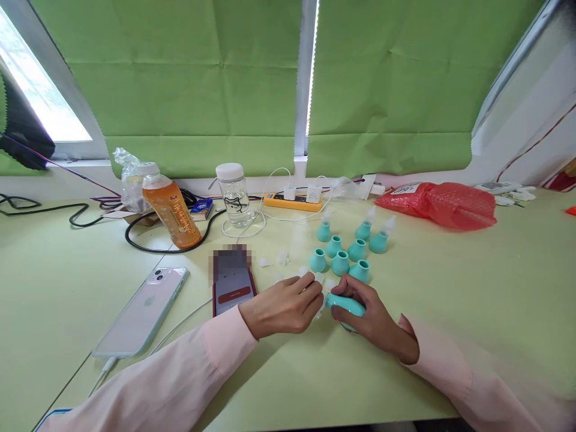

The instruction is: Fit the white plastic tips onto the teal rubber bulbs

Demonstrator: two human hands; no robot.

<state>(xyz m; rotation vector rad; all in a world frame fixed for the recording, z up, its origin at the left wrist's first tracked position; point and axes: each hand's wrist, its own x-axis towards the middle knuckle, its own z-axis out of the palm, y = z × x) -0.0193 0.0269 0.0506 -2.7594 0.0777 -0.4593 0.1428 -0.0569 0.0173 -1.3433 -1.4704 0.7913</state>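
My right hand (pixel 371 318) is wrapped around a teal rubber bulb (pixel 345 307), tilted on its side with its neck toward my left hand. Closed in a pinch, my left hand (pixel 288 305) is right beside that neck. A small translucent piece shows by its fingertips, but what the fingers hold is mostly hidden. Just beyond the hands stand several teal bulbs with open necks (pixel 339 263). Behind them, a few more teal bulbs (pixel 378 242) carry translucent pointed tips (pixel 389 224). Loose translucent pieces (pixel 283 258) lie on the table past my left hand.
A phone in a red case (pixel 233 282) and another phone in a clear case (pixel 143 312) lie to the left. Farther back are an orange drink bottle (pixel 171 210), a clear water bottle (pixel 235 195), a power strip (pixel 292 202), cables and a red plastic bag (pixel 438 204).
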